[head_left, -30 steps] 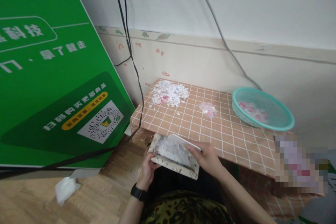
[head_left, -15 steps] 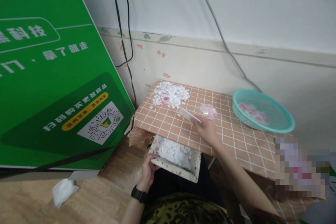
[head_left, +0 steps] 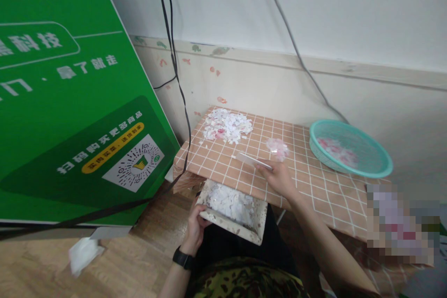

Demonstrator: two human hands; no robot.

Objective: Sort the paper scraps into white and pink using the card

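Note:
My left hand [head_left: 196, 223] is closed on the near left rim of a shallow pale speckled tray [head_left: 261, 230], which sits under the table's front edge with white paper scraps [head_left: 226, 202] inside. In my right hand [head_left: 277, 177] is a flat, whitish, ruler-like strip [head_left: 249, 160], held low over the checked tablecloth [head_left: 226, 172]. A tiny white scrap lies by the strip's far end. Beyond it spreads a pile of white paper pieces [head_left: 228, 125] with some pink. A small pink-and-white plastic packet [head_left: 277, 148] lies just past my right hand.
A turquoise mesh basket [head_left: 382, 170] with pink-and-white items stands at the table's right. To the left rises a green printed panel [head_left: 70, 149], with a black strap [head_left: 187, 125] hanging by the table corner. A white bag [head_left: 84, 255] lies on the floor.
My right hand and the strip have shifted slightly toward the table's front edge, the small scrap moving with the strip's end. The black strap has swung right. My left hand and the tray stay nearly still.

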